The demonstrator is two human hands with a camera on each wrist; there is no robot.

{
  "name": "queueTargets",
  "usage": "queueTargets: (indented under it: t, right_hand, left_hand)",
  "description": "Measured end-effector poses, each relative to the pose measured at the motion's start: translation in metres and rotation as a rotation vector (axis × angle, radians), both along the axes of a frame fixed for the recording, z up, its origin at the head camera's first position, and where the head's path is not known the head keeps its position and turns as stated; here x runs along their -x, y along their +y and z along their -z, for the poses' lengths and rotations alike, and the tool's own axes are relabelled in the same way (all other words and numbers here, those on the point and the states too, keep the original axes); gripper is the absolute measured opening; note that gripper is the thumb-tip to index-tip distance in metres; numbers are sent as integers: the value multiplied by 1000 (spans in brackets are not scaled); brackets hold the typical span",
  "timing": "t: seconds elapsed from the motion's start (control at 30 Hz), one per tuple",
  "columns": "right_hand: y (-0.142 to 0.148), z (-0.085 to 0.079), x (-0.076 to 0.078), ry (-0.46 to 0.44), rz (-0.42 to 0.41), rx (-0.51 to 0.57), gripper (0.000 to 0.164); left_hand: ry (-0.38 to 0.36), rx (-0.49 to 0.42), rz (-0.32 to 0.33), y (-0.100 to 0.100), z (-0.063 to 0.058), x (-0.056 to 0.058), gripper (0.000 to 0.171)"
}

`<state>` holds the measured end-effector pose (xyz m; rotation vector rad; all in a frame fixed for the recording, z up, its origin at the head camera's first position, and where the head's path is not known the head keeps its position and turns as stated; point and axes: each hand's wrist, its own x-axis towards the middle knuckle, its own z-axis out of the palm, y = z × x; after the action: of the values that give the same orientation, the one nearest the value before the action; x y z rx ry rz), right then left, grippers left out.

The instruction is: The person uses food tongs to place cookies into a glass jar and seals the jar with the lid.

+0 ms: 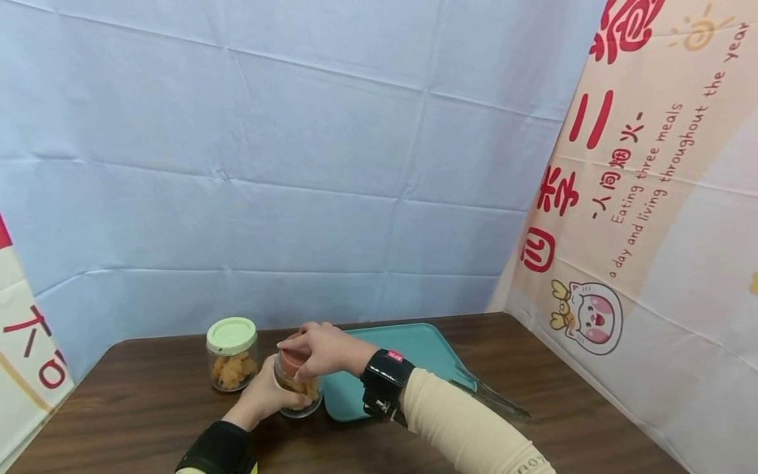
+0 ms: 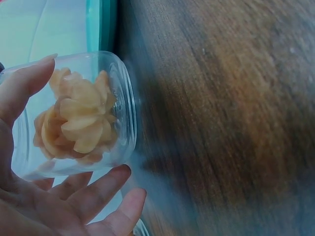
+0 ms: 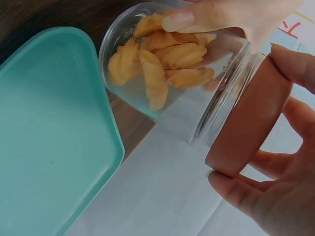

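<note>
My left hand (image 1: 260, 395) grips a clear jar (image 2: 127, 105) around its side, thumb on one side and fingers on the other. Inside the jar lie several golden, ridged cookies (image 3: 155, 73). From above, my right hand (image 1: 328, 349) holds the brown-red lid (image 3: 251, 118) by its rim, with fingertips and thumb on opposite edges. The lid sits at the jar's mouth, a clear ring showing beneath it; whether it is loose I cannot tell. The jar stands on or just over the wooden table, beside the teal tray's left edge.
A second jar (image 1: 233, 372) with a pale green lid (image 1: 231, 336) and similar cookies stands to the left. The teal tray (image 1: 408, 342) lies at the right, with tongs (image 1: 500, 400) across its right edge. Cloth hangings (image 1: 308, 164) border the table's back and right.
</note>
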<state>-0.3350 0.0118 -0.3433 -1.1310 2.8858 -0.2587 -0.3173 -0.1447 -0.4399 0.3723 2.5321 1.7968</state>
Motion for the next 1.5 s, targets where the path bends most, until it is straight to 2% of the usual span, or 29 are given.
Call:
queueTargets:
  t: [0.13, 0.33, 0.47, 0.7, 0.93, 1.0, 1.1, 1.23, 1.33, 1.5]
  right_hand:
    - [-5, 3, 3, 3, 3, -28, 60]
    - [-7, 8, 7, -50, 26, -33, 61]
    - [-9, 8, 9, -51, 25, -36, 62]
    - [-10, 4, 6, -34, 40, -59, 61]
    - [-14, 2, 2, -1, 79, -89, 66]
    - [-15, 3, 2, 20, 93, -93, 67]
    - [-16, 5, 2, 39, 111, -92, 68]
    - [-18, 8, 3, 77, 142, -101, 68]
    - [-21, 10, 2, 120, 188, -118, 69]
    - [-28, 15, 0, 154, 260, -153, 72]
  left_hand:
    - [-18, 23, -15, 0, 2, 0, 98]
    - [-33, 31, -25, 0, 5, 1, 104]
    - [-56, 63, -27, -3, 4, 1, 107]
    - [-31, 51, -30, 0, 1, -2, 102]
    - [-8, -39, 24, 1, 1, -3, 90]
    - [6, -65, 49, 1, 3, -3, 86]
    - [54, -113, 131, 0, 5, -1, 81]
    - [71, -147, 159, -1, 7, 0, 79]
    - [36, -131, 107, -1, 7, 0, 81]
    - [3, -72, 55, -2, 7, -1, 85]
